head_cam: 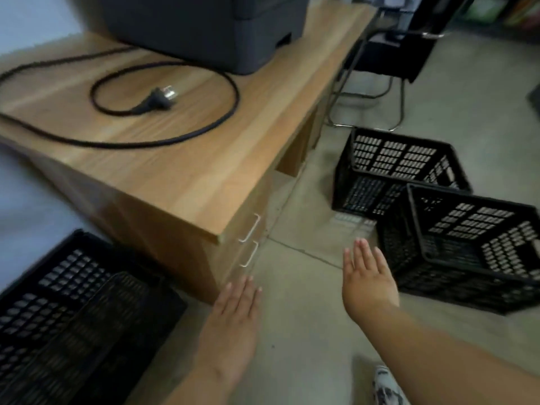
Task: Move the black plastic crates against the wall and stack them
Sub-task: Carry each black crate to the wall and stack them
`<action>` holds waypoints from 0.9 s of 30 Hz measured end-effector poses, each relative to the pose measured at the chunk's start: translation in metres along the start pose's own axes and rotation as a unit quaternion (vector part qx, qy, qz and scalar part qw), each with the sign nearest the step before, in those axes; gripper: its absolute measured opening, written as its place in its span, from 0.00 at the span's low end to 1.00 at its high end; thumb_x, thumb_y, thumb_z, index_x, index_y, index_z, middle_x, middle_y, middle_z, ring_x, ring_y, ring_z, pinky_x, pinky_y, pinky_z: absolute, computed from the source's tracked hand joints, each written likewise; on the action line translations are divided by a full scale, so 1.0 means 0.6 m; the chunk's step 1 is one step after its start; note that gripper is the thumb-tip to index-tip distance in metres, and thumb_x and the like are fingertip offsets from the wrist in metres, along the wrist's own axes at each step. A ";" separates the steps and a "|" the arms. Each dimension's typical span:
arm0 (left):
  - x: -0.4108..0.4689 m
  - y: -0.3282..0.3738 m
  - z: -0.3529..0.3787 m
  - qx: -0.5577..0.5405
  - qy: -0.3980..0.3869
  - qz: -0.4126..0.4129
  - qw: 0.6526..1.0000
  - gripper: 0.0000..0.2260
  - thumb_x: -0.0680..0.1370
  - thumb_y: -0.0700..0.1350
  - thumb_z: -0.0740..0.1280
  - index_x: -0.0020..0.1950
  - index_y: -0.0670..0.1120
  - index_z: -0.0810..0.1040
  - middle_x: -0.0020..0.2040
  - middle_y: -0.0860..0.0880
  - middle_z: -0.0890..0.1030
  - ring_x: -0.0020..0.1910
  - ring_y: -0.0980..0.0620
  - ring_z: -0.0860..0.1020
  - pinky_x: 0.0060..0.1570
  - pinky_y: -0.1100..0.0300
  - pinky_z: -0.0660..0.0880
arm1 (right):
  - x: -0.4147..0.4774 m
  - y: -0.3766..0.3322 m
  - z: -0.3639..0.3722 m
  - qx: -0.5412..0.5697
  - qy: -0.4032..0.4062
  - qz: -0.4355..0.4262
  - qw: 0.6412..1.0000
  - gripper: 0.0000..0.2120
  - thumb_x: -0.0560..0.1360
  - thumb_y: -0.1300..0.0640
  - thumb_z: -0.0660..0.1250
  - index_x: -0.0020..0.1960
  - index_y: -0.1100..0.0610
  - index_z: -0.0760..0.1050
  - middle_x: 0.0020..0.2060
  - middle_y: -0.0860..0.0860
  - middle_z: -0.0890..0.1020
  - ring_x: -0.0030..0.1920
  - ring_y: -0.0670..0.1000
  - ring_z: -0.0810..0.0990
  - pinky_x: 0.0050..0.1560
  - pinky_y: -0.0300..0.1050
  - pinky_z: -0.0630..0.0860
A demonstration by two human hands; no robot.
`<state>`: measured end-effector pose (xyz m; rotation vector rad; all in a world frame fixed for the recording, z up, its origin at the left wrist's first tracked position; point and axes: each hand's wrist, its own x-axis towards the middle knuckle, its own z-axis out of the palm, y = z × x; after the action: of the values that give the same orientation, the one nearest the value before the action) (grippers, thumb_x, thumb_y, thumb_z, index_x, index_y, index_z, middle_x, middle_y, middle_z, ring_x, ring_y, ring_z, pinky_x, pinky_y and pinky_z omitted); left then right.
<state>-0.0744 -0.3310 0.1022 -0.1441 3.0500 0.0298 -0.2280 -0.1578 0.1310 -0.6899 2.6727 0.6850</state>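
Three black plastic crates are on the floor. One crate (pixel 73 317) stands at the lower left, against the white wall (pixel 26 211) and beside the wooden desk. Two others sit at the right: a far crate (pixel 394 171) and a near crate (pixel 473 252) touching it. My left hand (pixel 233 323) hovers flat and empty over the floor near the desk corner. My right hand (pixel 368 279) is also flat and empty, fingers apart, just left of the near crate and not touching it.
A wooden desk (pixel 181 159) with two drawer handles fills the left middle; a dark printer (pixel 204 27) and a looped black power cord (pixel 163 97) lie on it. A black chair with chrome legs (pixel 388 68) stands behind the far crate. My shoe (pixel 385 387) is at the bottom.
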 end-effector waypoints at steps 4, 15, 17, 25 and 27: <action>0.154 0.127 0.000 -0.001 0.004 0.048 0.999 0.24 0.67 0.37 0.52 0.55 0.36 0.81 0.57 0.37 0.81 0.57 0.40 0.80 0.64 0.47 0.69 | 0.053 0.198 0.059 0.014 -0.006 0.086 0.996 0.26 0.79 0.60 0.40 0.70 0.63 0.27 0.74 0.61 0.33 0.74 0.59 0.30 0.55 0.53 0.20; 0.625 0.540 0.064 0.060 -0.007 0.111 0.992 0.27 0.67 0.41 0.52 0.61 0.33 0.76 0.62 0.34 0.77 0.62 0.37 0.75 0.73 0.52 0.38 | 0.250 0.774 0.310 0.036 -0.081 0.204 0.975 0.31 0.79 0.59 0.45 0.73 0.62 0.28 0.74 0.60 0.32 0.74 0.58 0.30 0.70 0.53 0.28; 0.692 0.610 0.080 0.072 -0.017 0.106 0.992 0.28 0.72 0.41 0.51 0.72 0.35 0.60 0.74 0.36 0.61 0.72 0.39 0.63 0.68 0.53 0.27 | 0.281 0.863 0.359 0.042 -0.105 0.216 0.970 0.32 0.79 0.58 0.46 0.74 0.61 0.29 0.75 0.60 0.33 0.74 0.58 0.31 0.68 0.53 0.26; 0.884 0.737 0.210 0.179 -0.156 0.116 0.965 0.29 0.81 0.48 0.46 0.69 0.40 0.27 0.73 0.44 0.29 0.75 0.44 0.33 0.63 0.50 0.22 | 0.418 1.050 0.542 0.035 -0.141 0.223 0.964 0.31 0.76 0.64 0.42 0.74 0.61 0.32 0.75 0.59 0.34 0.75 0.57 0.32 0.56 0.49 0.21; 0.923 0.739 0.246 0.212 -0.176 0.120 0.954 0.29 0.81 0.48 0.45 0.71 0.40 0.29 0.76 0.42 0.32 0.75 0.43 0.33 0.69 0.48 0.30 | 0.455 1.063 0.591 0.028 -0.151 0.213 0.965 0.31 0.75 0.64 0.40 0.74 0.60 0.31 0.75 0.59 0.33 0.75 0.57 0.32 0.55 0.49 0.19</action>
<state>-0.6529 0.0621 -0.0873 0.2376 2.6235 -0.5202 -0.7299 0.4139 -0.0373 0.0171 2.5518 0.7426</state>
